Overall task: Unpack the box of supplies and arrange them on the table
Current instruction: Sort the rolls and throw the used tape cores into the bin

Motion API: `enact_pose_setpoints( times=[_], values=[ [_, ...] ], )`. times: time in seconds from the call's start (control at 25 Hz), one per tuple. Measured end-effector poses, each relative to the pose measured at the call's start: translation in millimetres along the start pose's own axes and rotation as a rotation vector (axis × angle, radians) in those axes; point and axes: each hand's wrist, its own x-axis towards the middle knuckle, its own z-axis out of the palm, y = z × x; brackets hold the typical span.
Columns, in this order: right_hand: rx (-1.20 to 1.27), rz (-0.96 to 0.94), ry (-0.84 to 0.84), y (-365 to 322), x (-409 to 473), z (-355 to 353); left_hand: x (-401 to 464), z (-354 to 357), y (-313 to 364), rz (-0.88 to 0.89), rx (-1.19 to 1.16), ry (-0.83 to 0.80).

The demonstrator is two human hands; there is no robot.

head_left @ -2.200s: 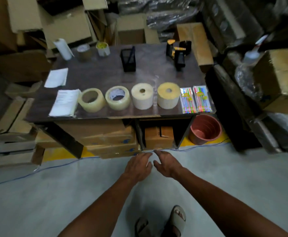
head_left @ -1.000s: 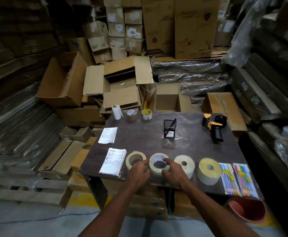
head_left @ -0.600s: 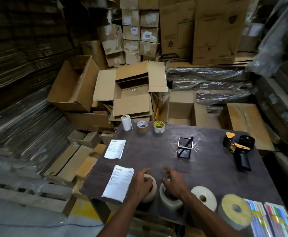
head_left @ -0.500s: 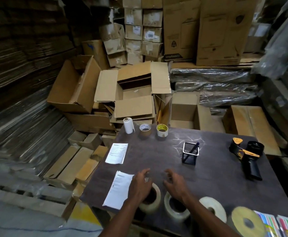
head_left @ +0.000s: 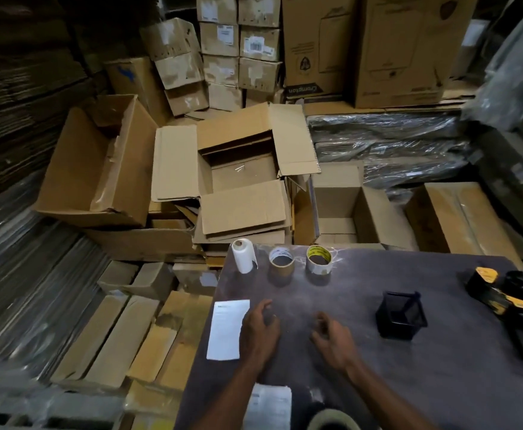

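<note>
Dark worktop (head_left: 440, 367) in front of me. Far edge, left to right: white roll (head_left: 243, 255) upright, brown tape roll (head_left: 281, 263), yellow-cored tape roll (head_left: 318, 260). White sheet (head_left: 226, 328) on the left side, second paper (head_left: 271, 405) nearer me. Black mesh holder (head_left: 400, 316) mid-right, yellow-black tape dispenser (head_left: 502, 294) at right edge. Another tape roll (head_left: 333, 419) at the near edge.

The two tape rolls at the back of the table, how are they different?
The left tape roll is brown with a white label inside its rim; the right tape roll is pale with yellow inside. The left one stands nearer the white paper roll. Both stand on end, holes up.
</note>
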Motion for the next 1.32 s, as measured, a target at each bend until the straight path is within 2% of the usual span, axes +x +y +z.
enact_pose_setpoints(
  times=[0.2,0.44,0.68,0.84,1.32],
  values=[
    [0.010,0.031,0.037,-18.6,53.9,29.5,70.8,-11.2,-11.1,-0.060,-0.070,0.067],
    [-0.039,0.029,0.104,-43.0,124.6,51.6,135.2,-2.1,-6.4,-0.151,-0.039,0.211],
    [-0.286,-0.046,0.014,-39.7,181.5,67.4,189.4,16.2,-29.3,-0.191,-0.053,0.245],
    [-0.369,-0.078,-0.006,-37.2,204.4,77.5,203.5,23.3,-37.1,-0.191,-0.007,0.175],
    [-0.272,0.060,0.091,-33.8,228.8,100.8,226.1,30.4,-30.3,-0.107,0.035,0.320]
  ],
)
